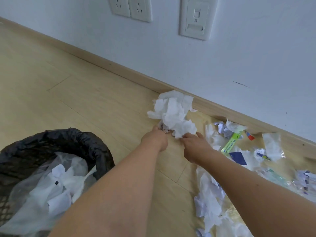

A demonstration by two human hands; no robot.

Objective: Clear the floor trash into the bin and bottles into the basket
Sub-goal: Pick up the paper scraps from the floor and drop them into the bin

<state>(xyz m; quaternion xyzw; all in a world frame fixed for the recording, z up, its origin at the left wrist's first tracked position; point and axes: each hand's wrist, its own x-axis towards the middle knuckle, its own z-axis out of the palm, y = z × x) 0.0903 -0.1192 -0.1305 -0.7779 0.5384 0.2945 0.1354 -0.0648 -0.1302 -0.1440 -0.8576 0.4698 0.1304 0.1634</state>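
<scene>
Bin [95,147] holds crumpled tissue [56,185].

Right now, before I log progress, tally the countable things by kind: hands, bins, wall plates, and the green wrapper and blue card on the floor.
Hands: 2, the left hand and right hand, both at the tissue wad
Bin: 1
Wall plates: 3, two sockets and one switch plate
Green wrapper: 1
Blue card: 1
Total: 8

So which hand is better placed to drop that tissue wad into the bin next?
Probably the left hand: it grips the tissue wad at its bin-side edge, and the bin stands to its left. The right hand is farther away.
</scene>
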